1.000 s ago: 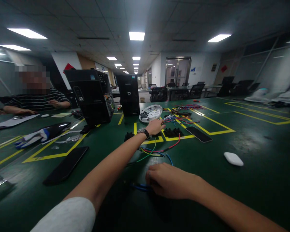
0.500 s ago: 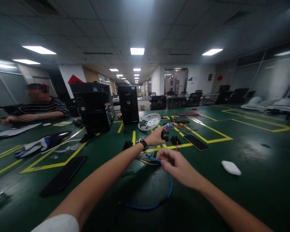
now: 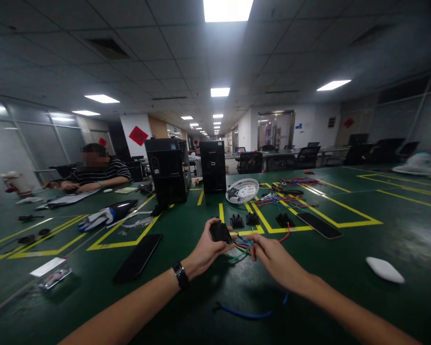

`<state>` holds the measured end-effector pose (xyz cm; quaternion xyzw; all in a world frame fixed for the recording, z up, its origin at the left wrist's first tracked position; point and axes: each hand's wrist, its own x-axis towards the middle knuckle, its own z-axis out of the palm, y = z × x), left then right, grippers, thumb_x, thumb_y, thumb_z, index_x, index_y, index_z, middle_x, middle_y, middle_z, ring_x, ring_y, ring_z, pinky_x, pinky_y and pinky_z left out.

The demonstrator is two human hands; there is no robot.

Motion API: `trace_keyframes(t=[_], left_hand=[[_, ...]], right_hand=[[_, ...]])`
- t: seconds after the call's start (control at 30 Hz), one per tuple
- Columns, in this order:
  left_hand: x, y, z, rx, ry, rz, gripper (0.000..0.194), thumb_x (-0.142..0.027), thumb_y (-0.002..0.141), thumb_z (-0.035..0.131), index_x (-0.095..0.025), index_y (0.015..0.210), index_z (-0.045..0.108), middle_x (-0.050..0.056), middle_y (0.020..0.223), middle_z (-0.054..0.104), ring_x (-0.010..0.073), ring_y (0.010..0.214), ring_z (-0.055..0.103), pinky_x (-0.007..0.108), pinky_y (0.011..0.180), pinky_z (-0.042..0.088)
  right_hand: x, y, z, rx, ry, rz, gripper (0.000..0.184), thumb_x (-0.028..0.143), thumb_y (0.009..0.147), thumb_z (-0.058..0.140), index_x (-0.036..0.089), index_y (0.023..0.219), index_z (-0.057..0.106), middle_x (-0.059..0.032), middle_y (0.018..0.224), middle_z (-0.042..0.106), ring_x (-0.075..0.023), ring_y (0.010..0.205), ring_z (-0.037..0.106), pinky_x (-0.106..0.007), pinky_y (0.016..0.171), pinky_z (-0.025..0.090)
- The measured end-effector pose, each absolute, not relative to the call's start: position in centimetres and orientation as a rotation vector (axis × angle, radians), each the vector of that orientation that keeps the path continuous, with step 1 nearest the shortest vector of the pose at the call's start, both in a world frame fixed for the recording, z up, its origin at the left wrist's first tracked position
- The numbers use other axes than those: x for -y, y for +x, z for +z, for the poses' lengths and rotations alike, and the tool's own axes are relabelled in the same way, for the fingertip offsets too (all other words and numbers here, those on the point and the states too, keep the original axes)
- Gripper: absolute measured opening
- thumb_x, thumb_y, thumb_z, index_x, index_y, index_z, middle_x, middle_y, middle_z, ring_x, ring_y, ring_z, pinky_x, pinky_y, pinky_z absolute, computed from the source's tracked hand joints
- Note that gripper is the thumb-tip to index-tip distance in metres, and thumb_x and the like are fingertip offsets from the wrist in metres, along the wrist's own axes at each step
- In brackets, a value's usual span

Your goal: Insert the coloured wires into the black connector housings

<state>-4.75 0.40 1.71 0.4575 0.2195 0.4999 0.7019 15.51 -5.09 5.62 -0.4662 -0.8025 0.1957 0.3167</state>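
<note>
In the head view my left hand, with a black watch band at its wrist, is closed around a small black plastic block, held up over the table. My right hand pinches a blue wire close to that block. A bundle of coloured wires, green and yellow among them, lies between the two hands. Whether any wire end sits inside the block is too small to tell. Beyond the hands stand more black blocks with upright prongs. A loop of blue wire runs along the table below my right hand.
On the green table are a white basket, tangled wires, a dark phone, a white case and a flat black slab. Two computer towers stand behind. A person sits at the left.
My left hand reached to the far blocks, took hold of one and drew it back nearer me. My right hand lifted the blue wire from the table up to the block. The view tilted upward.
</note>
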Motion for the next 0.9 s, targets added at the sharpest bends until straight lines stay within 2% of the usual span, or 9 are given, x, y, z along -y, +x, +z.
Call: trace_keyframes(t=[0.07,0.13,0.27,0.53,0.7,0.9], left_hand=[[-0.4,-5.0,1.5,-0.484,0.996,1.14,0.074,0.005,0.063,0.06,-0.031,0.12,0.03,0.006,0.116,0.056,0.0229,0.107,0.061,0.049,0.097,0.046],[-0.5,-5.1,1.2,-0.475,0.963,1.169,0.074,0.005,0.062,0.056,-0.031,0.121,0.031,0.004,0.112,0.055,0.0212,0.107,0.06,0.049,0.098,0.046],[-0.6,-5.0,0.6,-0.462,0.874,1.192,0.071,0.005,0.059,0.046,-0.03,0.118,0.032,0.003,0.108,0.055,0.0179,0.101,0.062,0.048,0.098,0.045],[-0.6,-4.9,0.2,-0.347,0.912,1.184,0.073,0.005,0.056,0.044,-0.031,0.118,0.031,0.003,0.111,0.057,0.0175,0.1,0.062,0.043,0.097,0.043],[-0.7,-4.8,0.4,-0.37,0.872,1.195,0.072,0.005,0.055,0.045,-0.028,0.117,0.032,0.005,0.113,0.056,0.0184,0.1,0.063,0.041,0.097,0.043],[-1.0,-4.7,0.0,-0.392,0.931,1.198,0.069,0.004,0.055,0.044,-0.026,0.117,0.039,0.007,0.121,0.054,0.0201,0.108,0.059,0.041,0.098,0.041]], right_hand=[[5.0,14.4,5.6,2.178,-1.257,0.436,0.033,0.017,0.091,0.037,0.016,0.114,0.061,-0.0061,0.084,0.07,-0.0188,0.076,0.064,-0.028,0.072,0.046],[5.1,13.4,5.4,2.202,-1.268,0.341,0.038,0.017,0.091,0.038,0.017,0.124,0.057,-0.0084,0.095,0.07,-0.0201,0.085,0.065,-0.029,0.076,0.046],[5.5,12.1,4.1,2.238,-1.31,0.293,0.052,0.015,0.09,0.036,0.018,0.142,0.038,-0.0092,0.097,0.07,-0.0209,0.085,0.066,-0.03,0.077,0.047],[5.0,12.1,2.1,2.299,-1.207,0.281,0.057,0.012,0.089,0.038,0.023,0.145,0.034,-0.0094,0.119,0.065,-0.0205,0.104,0.062,-0.034,0.09,0.046],[4.9,12.0,1.8,2.272,-1.222,0.308,0.055,0.013,0.09,0.037,0.023,0.144,0.037,-0.0094,0.113,0.067,-0.0217,0.1,0.064,-0.036,0.088,0.047],[5.1,11.7,2.0,2.273,-1.238,0.341,0.055,0.012,0.09,0.037,0.023,0.144,0.037,-0.0092,0.121,0.064,-0.0203,0.105,0.062,-0.034,0.091,0.045]])
